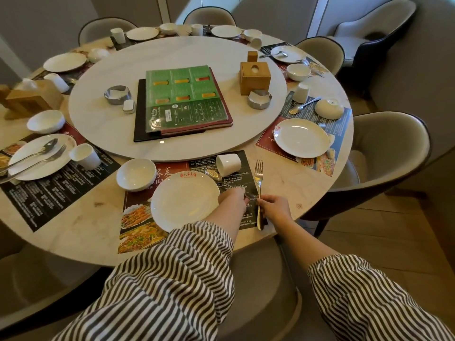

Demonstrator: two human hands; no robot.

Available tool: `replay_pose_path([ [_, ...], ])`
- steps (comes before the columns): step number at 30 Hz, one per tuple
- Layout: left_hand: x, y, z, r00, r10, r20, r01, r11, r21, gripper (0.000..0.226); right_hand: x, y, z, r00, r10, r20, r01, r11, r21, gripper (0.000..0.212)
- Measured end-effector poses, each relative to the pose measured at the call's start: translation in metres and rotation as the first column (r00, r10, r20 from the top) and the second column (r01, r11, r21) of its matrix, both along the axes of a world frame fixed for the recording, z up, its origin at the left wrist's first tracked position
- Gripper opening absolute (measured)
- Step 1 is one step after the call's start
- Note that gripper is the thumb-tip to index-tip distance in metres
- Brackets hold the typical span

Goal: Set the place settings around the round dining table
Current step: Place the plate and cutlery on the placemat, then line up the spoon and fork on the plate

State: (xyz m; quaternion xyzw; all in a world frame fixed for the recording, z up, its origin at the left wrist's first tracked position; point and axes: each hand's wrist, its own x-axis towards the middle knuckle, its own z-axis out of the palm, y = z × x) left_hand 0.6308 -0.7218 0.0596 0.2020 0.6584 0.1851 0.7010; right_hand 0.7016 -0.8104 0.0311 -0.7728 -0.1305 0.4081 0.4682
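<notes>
At the near setting, a white plate [185,200] lies on a printed placemat [138,232] with a white bowl [136,174] to its left and an overturned white cup [229,164] behind it. My left hand [232,200] holds the handle of a spoon [216,175] whose bowl rests by the plate's far right rim. My right hand [274,207] grips the lower handle of a fork [259,183], tines pointing away, lying right of the plate.
A marble turntable [103,134] carries menus [184,99], a wooden tissue box [254,77] and two metal ashtrays. Other settings ring the round table [305,183]; the right one has a plate [301,138], spoon and bowl. Grey chairs surround it.
</notes>
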Motion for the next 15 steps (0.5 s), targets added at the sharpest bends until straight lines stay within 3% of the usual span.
replay_pose_path([
  [8,-0.039,-0.003,0.016,0.982,-0.116,0.15,0.122,0.992,-0.028,0.027,-0.02,0.008,0.011,0.999,-0.037,-0.015,0.038,0.999,0.027,0.019],
  [13,-0.086,0.007,0.024,0.92,-0.222,0.323,0.271,0.956,-0.113,0.006,-0.04,0.02,0.014,0.999,-0.008,0.041,0.006,0.998,0.055,0.025],
  [15,-0.108,0.01,0.027,0.88,-0.217,0.423,0.308,0.938,-0.159,0.014,-0.05,0.026,0.016,0.996,0.003,0.093,-0.008,0.998,0.057,0.026],
])
